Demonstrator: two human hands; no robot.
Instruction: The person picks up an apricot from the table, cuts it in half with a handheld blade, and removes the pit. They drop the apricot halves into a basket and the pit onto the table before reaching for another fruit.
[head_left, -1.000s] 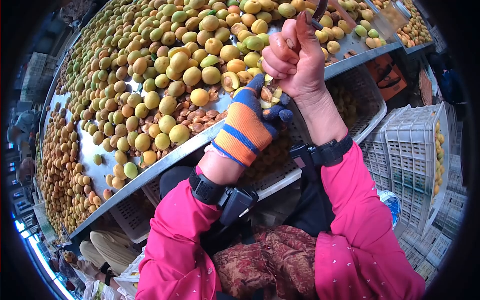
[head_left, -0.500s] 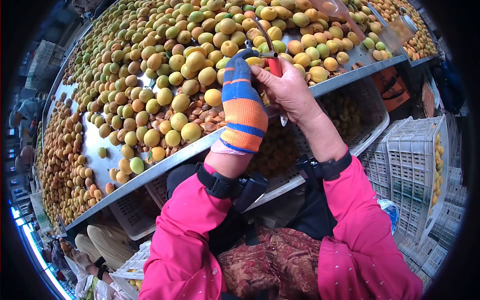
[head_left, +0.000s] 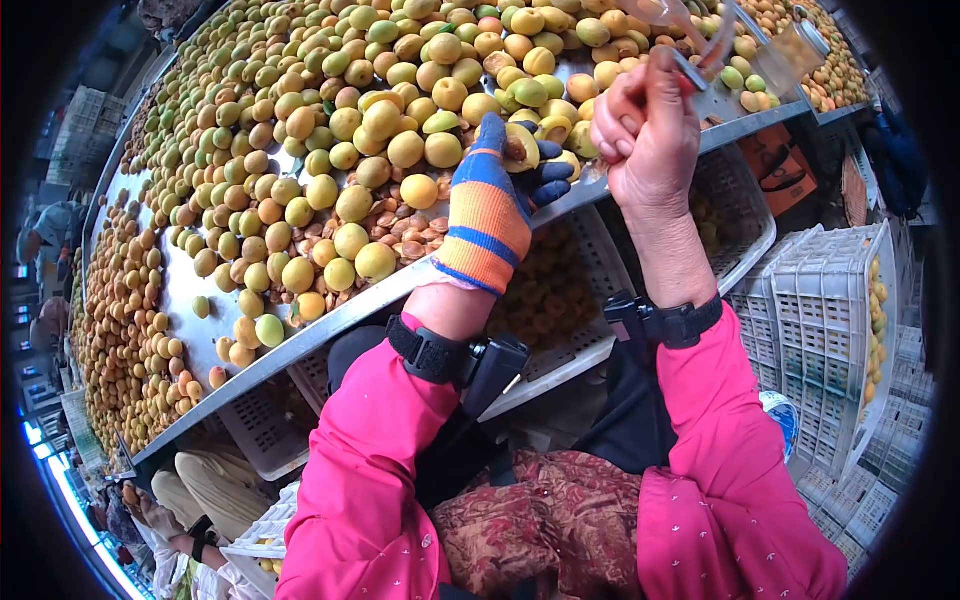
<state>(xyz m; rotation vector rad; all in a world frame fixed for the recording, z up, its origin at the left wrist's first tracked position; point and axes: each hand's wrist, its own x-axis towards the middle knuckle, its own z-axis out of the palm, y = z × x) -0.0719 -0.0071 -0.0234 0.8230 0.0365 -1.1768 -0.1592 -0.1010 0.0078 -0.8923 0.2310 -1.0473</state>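
Observation:
My left hand (head_left: 495, 200), in an orange and blue knitted glove, reaches over the metal table's near edge. Its fingers curl around a cut-open apricot (head_left: 520, 148) whose hollow inside shows. More opened apricot pieces (head_left: 556, 128) lie just beyond those fingertips. Raised to the right and bare, my right hand (head_left: 650, 135) is closed on a red-handled metal tool (head_left: 690, 72), mostly hidden by the fingers. Whole apricots (head_left: 380, 118), yellow to green, cover the table around my left hand. Brown apricot pits (head_left: 415, 228) lie in a patch left of it.
The metal table's rim (head_left: 330, 322) runs diagonally before me. Beneath it stand crates (head_left: 590, 350) of fruit. White plastic crates (head_left: 830, 330) are stacked at right. A clear plastic jar (head_left: 792, 62) lies at the upper right. Another person's arm (head_left: 190, 545) shows at lower left.
My hands have come apart. The right one has lifted the tool up and to the right, while the left has turned, showing the cut-open apricot in its fingers.

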